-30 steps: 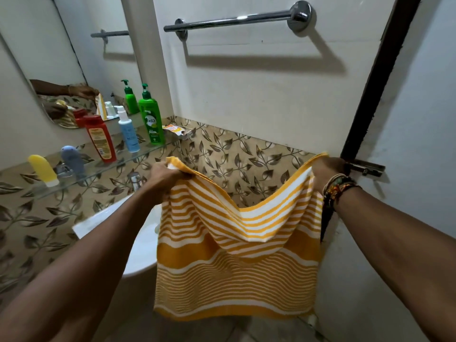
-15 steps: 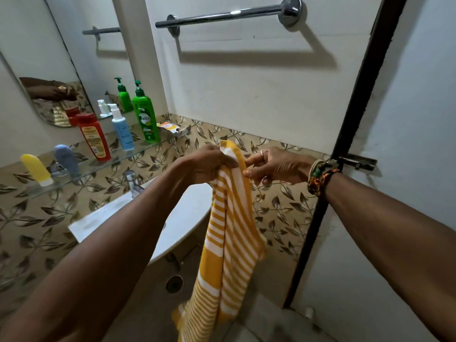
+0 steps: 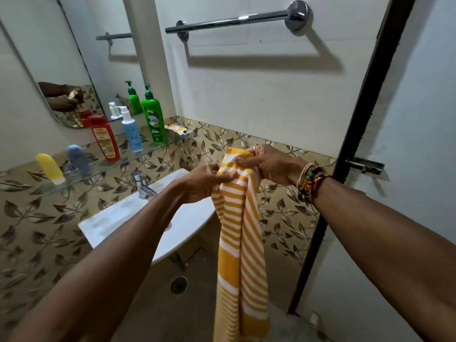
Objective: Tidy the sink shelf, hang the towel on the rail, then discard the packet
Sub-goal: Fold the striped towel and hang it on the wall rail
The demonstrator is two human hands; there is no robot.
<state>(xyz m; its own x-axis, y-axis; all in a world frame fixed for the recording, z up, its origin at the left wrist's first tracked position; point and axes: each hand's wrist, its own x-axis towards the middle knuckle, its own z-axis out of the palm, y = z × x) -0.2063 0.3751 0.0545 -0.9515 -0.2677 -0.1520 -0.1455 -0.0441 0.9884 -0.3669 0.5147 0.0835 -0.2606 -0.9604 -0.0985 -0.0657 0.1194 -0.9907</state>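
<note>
The yellow-and-white striped towel (image 3: 240,243) hangs folded lengthwise into a narrow band, its top edge bunched between both hands and its lower end running out of view at the bottom. The left hand (image 3: 204,182) pinches the top from the side, and the right hand (image 3: 270,164), beaded bands on its wrist, is closed over the upper corner; the two hands are touching across the cloth. Above them the bare chrome rail (image 3: 234,21) crosses the plain white wall, with open wall between it and the towel. To the left a glass shelf (image 3: 138,157) carries a green pump bottle (image 3: 153,117), a pale blue spray bottle (image 3: 130,130), a red bottle (image 3: 104,138), a blue tube (image 3: 79,160) and a yellow tube (image 3: 50,167), all upright and spaced apart. The packet (image 3: 176,128) lies at the shelf's far end by the corner. Below sit a white basin (image 3: 187,223) and a tap (image 3: 142,183), against leaf-patterned tiles (image 3: 283,213)
</note>
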